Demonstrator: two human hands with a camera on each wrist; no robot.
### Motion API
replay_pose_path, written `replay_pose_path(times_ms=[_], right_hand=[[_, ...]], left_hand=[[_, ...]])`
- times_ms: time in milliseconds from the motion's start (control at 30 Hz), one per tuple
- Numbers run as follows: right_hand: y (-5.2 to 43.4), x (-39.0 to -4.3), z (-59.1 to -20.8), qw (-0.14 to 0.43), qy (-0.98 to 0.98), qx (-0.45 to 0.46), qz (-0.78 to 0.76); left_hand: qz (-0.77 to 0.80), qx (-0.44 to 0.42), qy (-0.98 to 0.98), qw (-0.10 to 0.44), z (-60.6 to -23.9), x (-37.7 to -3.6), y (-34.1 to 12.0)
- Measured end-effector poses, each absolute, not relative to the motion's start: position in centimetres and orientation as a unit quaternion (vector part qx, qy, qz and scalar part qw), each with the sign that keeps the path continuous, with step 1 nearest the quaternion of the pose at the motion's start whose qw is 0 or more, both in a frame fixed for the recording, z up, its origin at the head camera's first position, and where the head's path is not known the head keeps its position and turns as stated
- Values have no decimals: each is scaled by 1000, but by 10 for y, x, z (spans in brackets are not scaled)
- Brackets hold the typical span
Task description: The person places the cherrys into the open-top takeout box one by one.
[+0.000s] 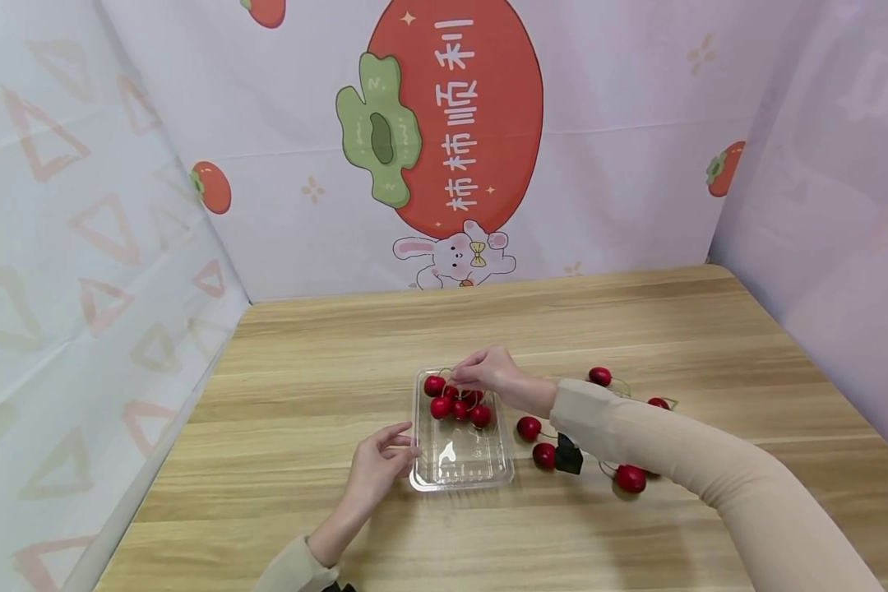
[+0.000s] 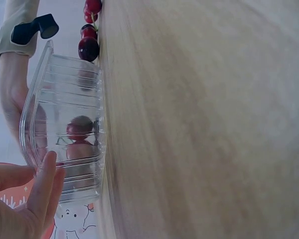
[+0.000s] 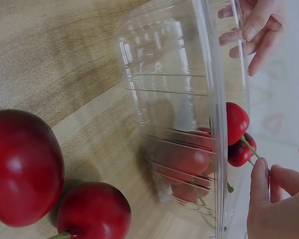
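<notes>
The right hand hangs over the far end of the clear plastic tray, fingers curled downward and pinching a thin cherry stem, as the right wrist view shows. The cherries in the tray are clustered at its far end, directly below this hand; the near half of the tray holds nothing.

The left hand rests at the tray's near left corner, fingers nearly straight and slightly spread, fingertips touching the tray wall.

The tray sits on the wooden counter, near the middle. Its long axis runs near to far, with the open side facing up.

To the right of the tray, loose cherries lie on the counter: two just beside the tray, one nearer under the right forearm, and two farther right. A small black clip sits by the right sleeve.
</notes>
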State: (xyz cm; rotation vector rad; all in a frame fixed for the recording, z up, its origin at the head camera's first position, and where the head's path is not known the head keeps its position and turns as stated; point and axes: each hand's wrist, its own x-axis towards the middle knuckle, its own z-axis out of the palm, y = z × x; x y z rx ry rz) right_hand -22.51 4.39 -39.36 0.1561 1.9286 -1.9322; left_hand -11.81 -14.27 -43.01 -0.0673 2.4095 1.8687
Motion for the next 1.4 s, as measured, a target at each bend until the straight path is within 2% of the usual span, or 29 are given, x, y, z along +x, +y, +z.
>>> replay_pose_path(times_ms=[400, 800, 1167, 1400], right_hand=[[39, -226, -401, 198, 717, 55, -666], [44, -224, -394, 188, 759, 16, -622], [63, -228, -380, 245, 734, -56, -631], [81, -224, -375, 242, 757, -107, -597]], left_hand=[[612, -28, 789, 50, -429, -117, -142], [614, -29, 787, 52, -429, -117, -142], [611, -26, 790, 49, -429, -118, -143], [617, -27, 785, 49, -431, -118, -143]])
